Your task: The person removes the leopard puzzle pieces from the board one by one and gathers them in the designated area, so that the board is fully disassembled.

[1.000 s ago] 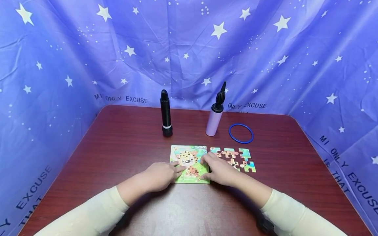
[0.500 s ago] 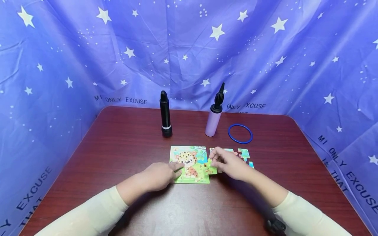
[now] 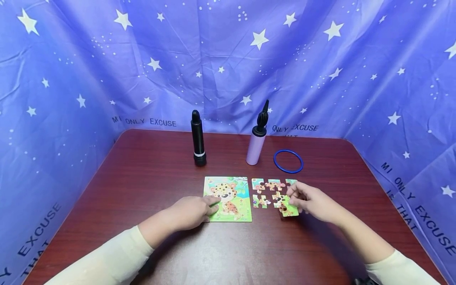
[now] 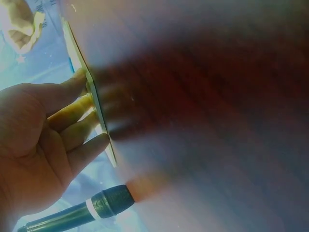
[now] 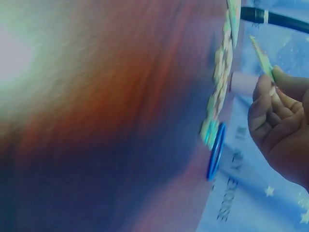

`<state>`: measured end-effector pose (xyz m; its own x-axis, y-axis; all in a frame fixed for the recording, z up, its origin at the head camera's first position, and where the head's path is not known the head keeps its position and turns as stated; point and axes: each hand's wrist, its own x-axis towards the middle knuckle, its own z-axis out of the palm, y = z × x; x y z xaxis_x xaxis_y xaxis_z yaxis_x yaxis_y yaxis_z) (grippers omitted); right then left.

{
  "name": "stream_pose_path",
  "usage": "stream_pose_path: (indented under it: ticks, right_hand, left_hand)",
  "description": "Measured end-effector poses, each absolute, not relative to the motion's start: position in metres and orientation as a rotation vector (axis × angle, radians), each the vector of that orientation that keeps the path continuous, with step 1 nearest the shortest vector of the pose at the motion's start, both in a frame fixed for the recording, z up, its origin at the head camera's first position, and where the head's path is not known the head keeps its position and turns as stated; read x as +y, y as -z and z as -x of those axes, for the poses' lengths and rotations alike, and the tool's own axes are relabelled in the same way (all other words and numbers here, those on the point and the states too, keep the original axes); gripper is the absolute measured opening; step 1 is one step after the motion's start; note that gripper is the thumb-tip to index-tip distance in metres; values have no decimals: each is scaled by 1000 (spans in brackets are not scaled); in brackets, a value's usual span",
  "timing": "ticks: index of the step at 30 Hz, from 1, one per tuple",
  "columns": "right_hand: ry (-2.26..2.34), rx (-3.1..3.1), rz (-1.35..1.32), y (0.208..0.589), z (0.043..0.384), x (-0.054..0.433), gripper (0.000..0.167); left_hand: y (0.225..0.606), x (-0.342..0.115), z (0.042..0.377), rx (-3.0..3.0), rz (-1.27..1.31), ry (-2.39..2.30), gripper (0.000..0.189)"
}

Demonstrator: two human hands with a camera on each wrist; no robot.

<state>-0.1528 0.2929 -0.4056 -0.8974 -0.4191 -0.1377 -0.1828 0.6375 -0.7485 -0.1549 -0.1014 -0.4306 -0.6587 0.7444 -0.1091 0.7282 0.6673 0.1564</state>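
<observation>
My L hand is resting w/ mostly straight fingers on the L side of the puzzle board, not clutching it. Loose pcs are lying just R of the board, on the table. Farther R, my R hand is pinching one pc by its edge, above the table. Risk: edge-only pinch, so it's prob. prone to slipping; dipping too low could be knocking neighbors askew.

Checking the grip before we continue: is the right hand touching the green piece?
Touching. The right wrist view shows the right hand pinching one end of the green piece, no gap between.
</observation>
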Motion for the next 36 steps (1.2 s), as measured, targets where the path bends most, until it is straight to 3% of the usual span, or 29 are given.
stream_pose_path:
  ticks: [17, 36]
  right_hand:
    - [833, 2667, 208, 429, 141, 323, 23]
    - [682, 2873, 347, 413, 151, 306, 20]
  left_hand:
    - [429, -102, 154, 2700, -1213, -134, 46]
    - [430, -101, 155, 2700, -1203, -204, 46]
